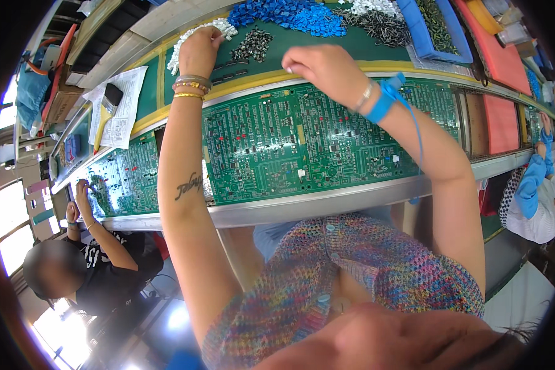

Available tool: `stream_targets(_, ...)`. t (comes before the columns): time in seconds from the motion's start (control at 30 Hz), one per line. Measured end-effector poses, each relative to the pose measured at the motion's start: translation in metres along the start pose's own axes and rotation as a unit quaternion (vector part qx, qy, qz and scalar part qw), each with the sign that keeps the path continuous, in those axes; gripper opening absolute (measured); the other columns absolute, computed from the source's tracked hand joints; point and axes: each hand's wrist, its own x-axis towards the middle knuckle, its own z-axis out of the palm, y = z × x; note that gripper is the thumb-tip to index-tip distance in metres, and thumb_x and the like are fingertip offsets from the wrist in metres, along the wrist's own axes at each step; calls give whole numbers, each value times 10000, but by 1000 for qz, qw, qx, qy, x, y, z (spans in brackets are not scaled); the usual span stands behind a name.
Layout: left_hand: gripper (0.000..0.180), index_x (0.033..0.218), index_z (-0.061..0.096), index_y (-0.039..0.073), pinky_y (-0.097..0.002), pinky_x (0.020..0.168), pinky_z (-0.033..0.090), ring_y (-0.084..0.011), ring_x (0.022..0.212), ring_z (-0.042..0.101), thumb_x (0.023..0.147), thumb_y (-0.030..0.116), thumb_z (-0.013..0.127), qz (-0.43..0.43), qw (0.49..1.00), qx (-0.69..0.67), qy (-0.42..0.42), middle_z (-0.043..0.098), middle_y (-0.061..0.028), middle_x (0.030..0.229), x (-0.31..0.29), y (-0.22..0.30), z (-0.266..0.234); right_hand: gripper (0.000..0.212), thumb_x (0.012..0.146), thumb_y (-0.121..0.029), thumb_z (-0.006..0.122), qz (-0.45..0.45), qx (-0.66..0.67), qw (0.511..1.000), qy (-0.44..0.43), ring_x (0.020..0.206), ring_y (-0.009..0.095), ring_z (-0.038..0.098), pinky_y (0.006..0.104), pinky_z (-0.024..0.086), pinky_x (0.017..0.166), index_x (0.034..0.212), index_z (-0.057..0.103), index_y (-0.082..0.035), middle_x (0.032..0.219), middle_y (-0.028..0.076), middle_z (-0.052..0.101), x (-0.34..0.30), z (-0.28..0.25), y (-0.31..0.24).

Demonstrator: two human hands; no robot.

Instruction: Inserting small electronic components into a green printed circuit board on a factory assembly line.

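My left hand (200,50) reaches to the far side of the bench, its fingertips closed at the edge of a pile of small white parts (176,57). What sits between those fingers, if anything, is hidden. Right of it lies a heap of small dark silvery components (253,45). My right hand (319,66) is held above the green mat and yellow tape, thumb and fingers pinched. A tiny pale spot shows at its fingertips, too small to name. Below both hands, green circuit boards (253,139) full of small parts lie side by side in a metal rail (327,192).
Blue parts (317,21) and black leaded components (382,29) are heaped at the back. A blue bin (435,37) stands back right. On the left, a yellow-handled brush (105,117) lies on printed paper (120,92). Co-workers sit left (105,259) and right (533,203).
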Motion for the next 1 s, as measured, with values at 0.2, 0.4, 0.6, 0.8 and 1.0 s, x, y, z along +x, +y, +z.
stream_targets(0.2, 184, 993, 679, 72, -287, 669, 501, -176, 691, 636, 845, 174, 640, 34, 976, -212, 22, 674, -80, 789, -46, 49, -18, 83, 765, -104, 658, 49, 31, 998, -20, 845, 258, 541, 367, 455, 723, 805, 600, -59, 837, 53, 549, -50, -1, -9)
stream_targets(0.4, 163, 994, 674, 7, -212, 647, 464, -63, 704, 574, 872, 111, 640, -40, 889, -436, -134, 645, -15, 791, -111, 78, -29, 80, 738, -70, 666, 51, -1, 999, -18, 891, 248, 515, 360, 453, 736, 767, 596, -45, 880, 47, 516, -54, 6, -8)
stream_targets(0.6, 148, 958, 671, -16, -203, 684, 491, -71, 736, 611, 854, 89, 664, -84, 849, -493, -174, 670, -40, 813, -135, 78, -29, 81, 724, -60, 671, 29, -45, 998, -32, 851, 238, 513, 347, 457, 716, 749, 594, -55, 859, 42, 503, -55, 8, -10)
stream_targets(0.8, 145, 894, 676, -15, -215, 634, 507, -66, 684, 617, 789, 71, 725, -75, 892, -417, -155, 676, -36, 769, -137, 82, -28, 94, 710, -70, 681, -48, -112, 992, -44, 835, 238, 518, 343, 461, 700, 747, 595, -64, 844, 40, 508, -53, 12, -9)
stream_targets(1.0, 168, 935, 676, -19, -221, 661, 518, -79, 707, 636, 788, 54, 711, -87, 896, -395, -182, 687, -57, 796, -140, 84, -36, 94, 786, -150, 637, 5, -26, 1000, -18, 833, 262, 556, 353, 467, 707, 833, 630, -70, 873, 46, 569, -24, -2, -5)
